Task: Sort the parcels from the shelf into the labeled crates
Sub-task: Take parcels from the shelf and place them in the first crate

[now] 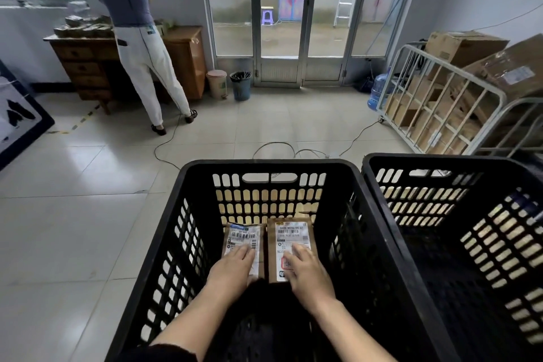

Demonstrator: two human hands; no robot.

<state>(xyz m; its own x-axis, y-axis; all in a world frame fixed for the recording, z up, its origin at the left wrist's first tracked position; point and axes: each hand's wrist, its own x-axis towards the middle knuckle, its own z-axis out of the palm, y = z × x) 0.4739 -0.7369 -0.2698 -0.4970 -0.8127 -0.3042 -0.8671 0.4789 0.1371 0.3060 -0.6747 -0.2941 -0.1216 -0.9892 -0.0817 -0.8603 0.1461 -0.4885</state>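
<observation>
Two small brown parcels with white shipping labels lie side by side inside a black slotted crate [188, 214]. My left hand [233, 269] rests flat on the left parcel [242, 236], fingers straight across its label. My right hand [307, 270] lies flat on the right parcel [289, 233] in the same way. Both forearms reach down into the crate from its near rim. A second black crate [411, 164] stands to the right; nothing shows on the part of its floor I can see.
A person [138, 35] stands at a wooden desk [188, 53] at the back left. A metal cage trolley [435, 106] with cardboard boxes is at the right. Cables [276, 147] trail over the tiled floor beyond the crates. Two bins [232, 85] stand by the glass doors.
</observation>
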